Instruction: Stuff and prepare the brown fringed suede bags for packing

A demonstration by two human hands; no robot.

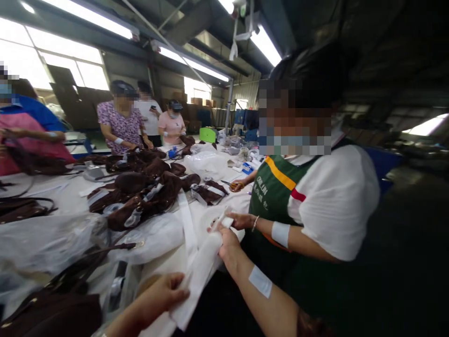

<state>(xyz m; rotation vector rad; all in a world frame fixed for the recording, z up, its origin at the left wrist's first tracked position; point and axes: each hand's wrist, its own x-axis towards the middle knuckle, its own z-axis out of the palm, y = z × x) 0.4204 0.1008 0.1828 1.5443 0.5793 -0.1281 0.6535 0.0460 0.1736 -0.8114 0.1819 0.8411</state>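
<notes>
Gripping white wrapping sheet [196, 276]: left hand [164, 292] fingers clenched at 7 o'clock end, right hand [228, 243] clenched at 1 o'clock end, co-worker's hand [242, 220] touching there, above table [63, 189].

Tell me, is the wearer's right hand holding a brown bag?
No, the right hand grips a white fabric piece, which the left hand also holds.

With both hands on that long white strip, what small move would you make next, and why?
Probably slide the left hand up the white strip toward the right hand. The strip sags between the two grips, and a co-worker's hand already holds its folded far end, so taking up slack seems sensible.
</notes>
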